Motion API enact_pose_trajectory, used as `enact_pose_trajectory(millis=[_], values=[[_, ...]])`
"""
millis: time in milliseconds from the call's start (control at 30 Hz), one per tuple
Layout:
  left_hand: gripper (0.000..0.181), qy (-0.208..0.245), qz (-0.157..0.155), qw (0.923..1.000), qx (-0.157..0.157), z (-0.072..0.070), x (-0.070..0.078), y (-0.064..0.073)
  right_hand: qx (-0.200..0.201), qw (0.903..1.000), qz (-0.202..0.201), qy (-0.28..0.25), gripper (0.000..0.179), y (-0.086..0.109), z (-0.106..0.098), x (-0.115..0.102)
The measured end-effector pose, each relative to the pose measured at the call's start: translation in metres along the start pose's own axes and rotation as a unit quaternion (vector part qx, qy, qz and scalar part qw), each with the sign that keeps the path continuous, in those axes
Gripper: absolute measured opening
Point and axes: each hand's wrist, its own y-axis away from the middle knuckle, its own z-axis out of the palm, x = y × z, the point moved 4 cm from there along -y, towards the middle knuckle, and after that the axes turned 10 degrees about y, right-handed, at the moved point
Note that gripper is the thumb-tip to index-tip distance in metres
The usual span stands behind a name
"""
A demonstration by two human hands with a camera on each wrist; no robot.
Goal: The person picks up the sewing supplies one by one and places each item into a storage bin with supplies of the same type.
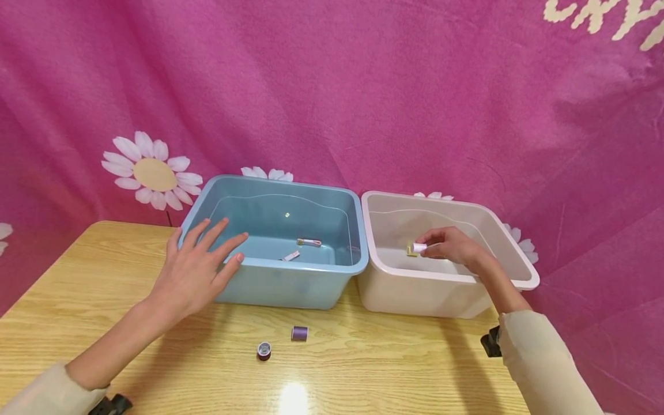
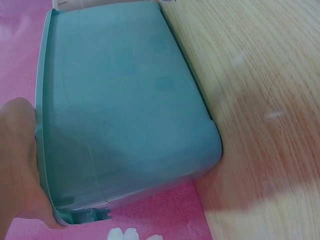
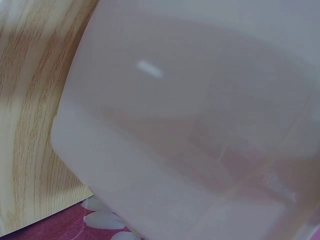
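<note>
Magenta cloth [image 1: 321,86] behind blue bin [image 1: 285,288]

Big flower [image 1: 154,174] on a pink cloth [image 1: 332,86]

The big flower has white petals and a round yellow middle. A thin dark stem [image 1: 169,218] comes down under it. The cloth has soft folds. Left of the big flower and lower is a bit of a second flower [image 1: 4,231]. To its right, more bits show: near petals [image 1: 256,172], farther petals [image 1: 434,196] and last petals [image 1: 523,245]. Cream letters [image 1: 596,12] sit high, far to its right. Below it is a wood surface [image 1: 363,357].
</note>
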Motion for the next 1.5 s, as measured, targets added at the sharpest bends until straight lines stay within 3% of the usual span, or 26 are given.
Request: enact_pose_trajectory(millis=[333, 733, 1000, 1500], values=[[0.044, 0.002, 0.000, 1.0000, 0.003, 0.0003, -0.0003, -0.0008, -0.016, 0.9995, -0.026, -0.006, 0.029, -0.0013, 0.0028, -0.0011], [0.044, 0.002, -0.004, 1.0000, -0.005, 0.0008, -0.0006, -0.0007, -0.005, 0.9937, -0.053, 0.098, 0.024, -0.0033, 0.0024, -0.0047], [0.042, 0.003, 0.006, 0.9999, 0.012, 0.0008, -0.0005, 0.0001, 0.000, 0.9889, -0.071, 0.130, 0.021, -0.0048, 0.0038, -0.0053], [0.042, 0.006, 0.002, 0.9999, 0.008, 0.0009, -0.0008, -0.0002, 0.027, 0.9833, -0.063, 0.168, 0.022, -0.0055, 0.0011, -0.0055]])
